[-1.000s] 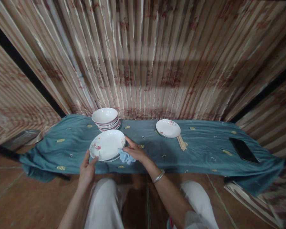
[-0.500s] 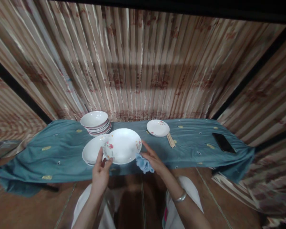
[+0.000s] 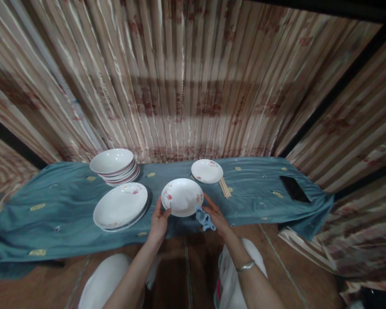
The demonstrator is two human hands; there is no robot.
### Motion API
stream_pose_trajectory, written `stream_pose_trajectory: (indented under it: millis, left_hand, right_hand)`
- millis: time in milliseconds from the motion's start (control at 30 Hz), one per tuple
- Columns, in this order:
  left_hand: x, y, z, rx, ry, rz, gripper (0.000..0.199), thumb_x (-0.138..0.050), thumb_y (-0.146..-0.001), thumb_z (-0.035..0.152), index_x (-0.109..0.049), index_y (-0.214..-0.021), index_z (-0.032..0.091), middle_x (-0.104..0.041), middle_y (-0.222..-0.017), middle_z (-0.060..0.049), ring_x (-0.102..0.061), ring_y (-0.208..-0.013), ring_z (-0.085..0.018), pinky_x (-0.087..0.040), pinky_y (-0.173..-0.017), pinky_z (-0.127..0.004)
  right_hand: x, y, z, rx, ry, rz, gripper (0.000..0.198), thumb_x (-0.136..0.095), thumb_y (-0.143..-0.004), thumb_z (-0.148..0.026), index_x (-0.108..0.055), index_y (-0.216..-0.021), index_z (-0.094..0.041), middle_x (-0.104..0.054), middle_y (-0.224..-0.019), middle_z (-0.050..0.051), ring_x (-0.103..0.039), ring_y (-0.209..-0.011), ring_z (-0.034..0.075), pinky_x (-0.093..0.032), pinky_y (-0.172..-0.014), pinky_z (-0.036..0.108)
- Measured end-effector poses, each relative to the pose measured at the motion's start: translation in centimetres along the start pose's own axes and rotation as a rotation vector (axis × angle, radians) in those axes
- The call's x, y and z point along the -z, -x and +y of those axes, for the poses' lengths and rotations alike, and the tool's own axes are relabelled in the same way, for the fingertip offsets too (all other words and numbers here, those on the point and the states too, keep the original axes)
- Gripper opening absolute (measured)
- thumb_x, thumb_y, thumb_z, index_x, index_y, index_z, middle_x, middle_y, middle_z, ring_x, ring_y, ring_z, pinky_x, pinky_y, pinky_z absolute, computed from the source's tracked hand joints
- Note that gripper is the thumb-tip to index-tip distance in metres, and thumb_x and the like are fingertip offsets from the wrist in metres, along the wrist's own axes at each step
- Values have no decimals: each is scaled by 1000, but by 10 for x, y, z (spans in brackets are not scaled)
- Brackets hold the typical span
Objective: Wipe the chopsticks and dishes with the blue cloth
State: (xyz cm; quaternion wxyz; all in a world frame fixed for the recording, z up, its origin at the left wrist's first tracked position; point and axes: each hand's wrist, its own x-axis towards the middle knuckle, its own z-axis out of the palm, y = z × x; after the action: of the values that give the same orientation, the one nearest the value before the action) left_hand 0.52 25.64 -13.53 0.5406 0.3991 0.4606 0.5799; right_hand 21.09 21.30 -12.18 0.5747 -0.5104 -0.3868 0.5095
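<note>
Where the blue-green cloth [image 3: 247, 210] runs right of the plate stack [image 3: 120, 207], the floral plate [image 3: 182, 197] is held just beside that stack, apparent long axis side to side; left hand [image 3: 160, 221], nearer the stack, grasps the stack-side rim, right hand [image 3: 216, 218] grips the blue rag [image 3: 205, 219] at the opposite rim. Versus half a second ago, floral plate has shifted right, no longer overlapping the stack in view, cloth now showing between.
</note>
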Motion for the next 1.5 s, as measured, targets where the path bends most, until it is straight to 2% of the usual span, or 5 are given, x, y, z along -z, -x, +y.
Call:
stream_pose_trajectory:
  millis: [533, 700, 833, 1000, 1500]
  left_hand:
    - [2, -6, -31, 19, 70, -60, 70, -68, -60, 20, -52, -127, 22, -54, -134, -7, -43, -127, -27, -28, -109, -42]
    - [1, -7, -26, 55, 99, -66, 65, -67, -56, 16, -57, -120, 20, -58, -129, -7, -47, -124, -27, -31, -107, -41]
    - [0, -5, -20, 105, 145, -49, 61, -67, -56, 15, -59, -116, 20, -61, -125, -7, -48, -123, -27, -32, -107, -41]
    - [1, -4, -19, 141, 168, -42, 64, -65, -55, 13, -58, -118, 20, -59, -127, -8, -47, -124, -27, -31, -108, -42]
    - [8, -7, -30, 52, 69, -98, 68, -62, -60, 9, -55, -126, 25, -58, -129, -3, -41, -129, -27, -25, -111, -43]
  right_hand:
    - [14, -4, 19, -50, 81, 6, 60, -68, -66, -38, -58, -122, -19, -72, -85, 4, -66, -81, 20, -53, -68, 30]
    - [31, -2, 18, 12, 210, 199, 60, -67, -68, -44, -57, -120, -15, -63, -58, -3, -60, -57, 15, -48, -54, 26]
    - [29, 2, 8, 82, 179, 304, 49, -64, -71, -45, -62, -112, -19, -70, -87, 3, -64, -81, 18, -52, -72, 31]
    - [-4, -6, -9, 161, 228, 122, 44, -62, -74, -38, -62, -113, -19, -67, -112, 6, -60, -102, 22, -47, -92, 37]
    - [-40, -20, 4, 541, 1370, -191, 42, -41, -85, -10, -54, -125, -12, -51, -133, 18, -45, -124, 26, -34, -105, 44]
